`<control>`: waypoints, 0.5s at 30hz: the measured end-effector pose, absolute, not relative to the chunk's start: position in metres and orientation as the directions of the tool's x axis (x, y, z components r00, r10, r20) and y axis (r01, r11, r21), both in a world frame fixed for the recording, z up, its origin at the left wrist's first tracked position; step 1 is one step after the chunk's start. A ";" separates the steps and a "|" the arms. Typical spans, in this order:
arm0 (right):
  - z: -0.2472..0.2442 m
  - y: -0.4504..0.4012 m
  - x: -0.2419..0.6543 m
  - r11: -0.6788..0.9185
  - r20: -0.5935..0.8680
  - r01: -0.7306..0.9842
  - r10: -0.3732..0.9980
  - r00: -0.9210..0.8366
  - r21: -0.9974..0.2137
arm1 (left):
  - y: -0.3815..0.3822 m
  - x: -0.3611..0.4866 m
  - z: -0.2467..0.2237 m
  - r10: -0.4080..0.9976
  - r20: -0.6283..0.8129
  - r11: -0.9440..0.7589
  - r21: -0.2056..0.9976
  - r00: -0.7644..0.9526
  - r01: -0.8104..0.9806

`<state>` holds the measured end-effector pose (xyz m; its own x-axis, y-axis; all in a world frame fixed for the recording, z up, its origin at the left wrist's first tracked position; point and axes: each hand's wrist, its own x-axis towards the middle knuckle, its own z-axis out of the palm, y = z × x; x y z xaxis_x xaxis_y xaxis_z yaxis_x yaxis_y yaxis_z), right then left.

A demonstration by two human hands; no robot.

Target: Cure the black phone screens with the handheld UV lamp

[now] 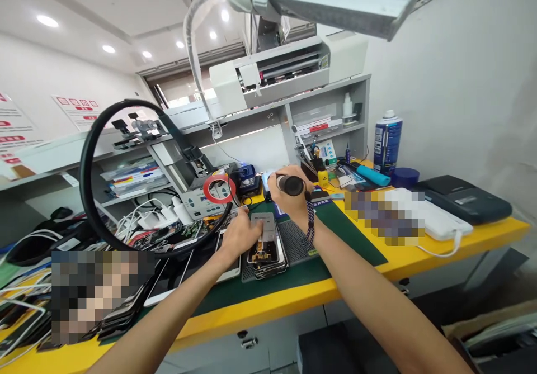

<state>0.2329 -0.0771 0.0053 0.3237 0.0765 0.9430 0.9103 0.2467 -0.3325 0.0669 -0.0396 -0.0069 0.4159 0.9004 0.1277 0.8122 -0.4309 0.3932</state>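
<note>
Phone-repair wkshop, prob.: stacked phone parts [273, 246], elec. ctrl unit [196, 205], green mat [356, 245] on yellow bench [495, 230].

Right hand [293, 181] up, wrapped round a black-ended cylindrical handle [291, 185]! Left hand [240, 235] lower, thumb at a stack of flat silver-and-black phone panels [268, 245], near the yellow table's [235, 313] front edge. A tall blue spray can [386, 145] stands upright by the back edge, toward the right.

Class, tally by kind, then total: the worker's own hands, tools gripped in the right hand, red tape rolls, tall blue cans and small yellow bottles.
Left hand and right hand: 2
Gripped tool: 1
Red tape roll: 1
Tall blue can: 1
Small yellow bottle: 1
Total: 6
</note>
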 end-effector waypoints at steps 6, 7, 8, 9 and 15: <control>0.006 -0.090 0.234 0.207 0.944 0.922 0.094 0.315 -0.328 | -0.048 0.071 -0.007 0.888 0.108 -0.459 0.116 0.448 0.881; 0.006 -0.091 0.234 0.205 0.946 0.923 0.094 0.311 -0.325 | -0.050 0.072 -0.005 0.883 0.109 -0.466 0.080 0.456 0.881; 0.006 -0.091 0.234 0.205 0.947 0.925 0.093 0.306 -0.319 | -0.052 0.073 -0.003 0.879 0.113 -0.471 0.048 0.464 0.881; 0.005 -0.090 0.234 0.204 0.949 0.927 0.091 0.301 -0.314 | -0.055 0.074 -0.001 0.874 0.116 -0.476 0.020 0.471 0.879; -0.006 -0.066 0.236 0.148 0.962 0.951 0.027 0.272 -0.273 | -0.077 0.088 0.010 0.846 0.057 -0.528 -0.047 0.530 0.848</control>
